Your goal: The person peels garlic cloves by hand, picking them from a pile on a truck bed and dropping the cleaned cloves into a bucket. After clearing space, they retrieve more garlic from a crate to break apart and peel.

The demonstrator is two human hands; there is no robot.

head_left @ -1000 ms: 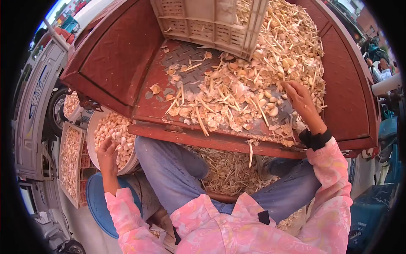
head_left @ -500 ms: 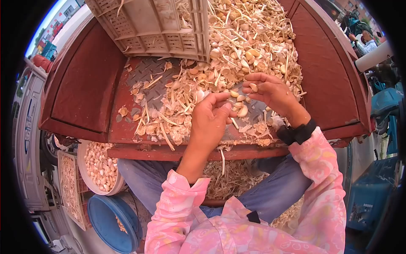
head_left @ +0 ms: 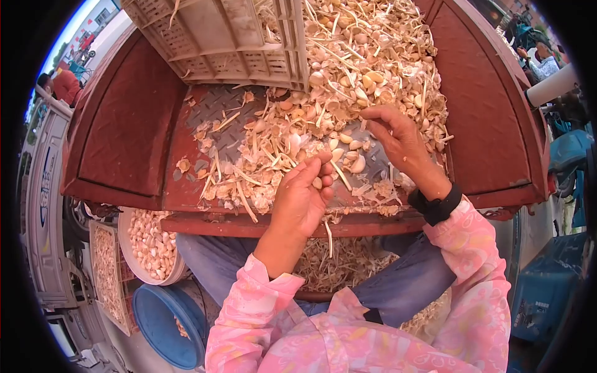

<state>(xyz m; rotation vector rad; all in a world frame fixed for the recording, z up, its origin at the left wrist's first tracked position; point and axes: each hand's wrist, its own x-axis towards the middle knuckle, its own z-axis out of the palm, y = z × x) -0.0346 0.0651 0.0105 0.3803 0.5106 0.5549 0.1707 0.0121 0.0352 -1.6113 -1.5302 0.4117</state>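
Observation:
My left hand (head_left: 300,194) is curled palm-up over the front edge of the red truck bed, with a garlic clove (head_left: 318,183) showing among its bent fingers. My right hand (head_left: 403,146) hovers at the near side of the garlic pile, index finger stretched out and the other fingers loosely bent. Between the two hands, several loose cloves (head_left: 357,163) lie on the metal floor. The heap of garlic cloves, papery skins and dry stalks (head_left: 348,68) spreads behind them.
A pale plastic crate (head_left: 217,37) stands tilted at the back left of the red bed (head_left: 118,124). Below left are a white bucket of cloves (head_left: 149,245), a blue bucket (head_left: 168,323) and a crate of garlic (head_left: 107,267). Other people (head_left: 544,65) are beyond the bed.
My left hand has drawn back and turned palm-up, its fingers curling in. The clove seen at my right fingers no longer shows there; that hand has tilted slightly.

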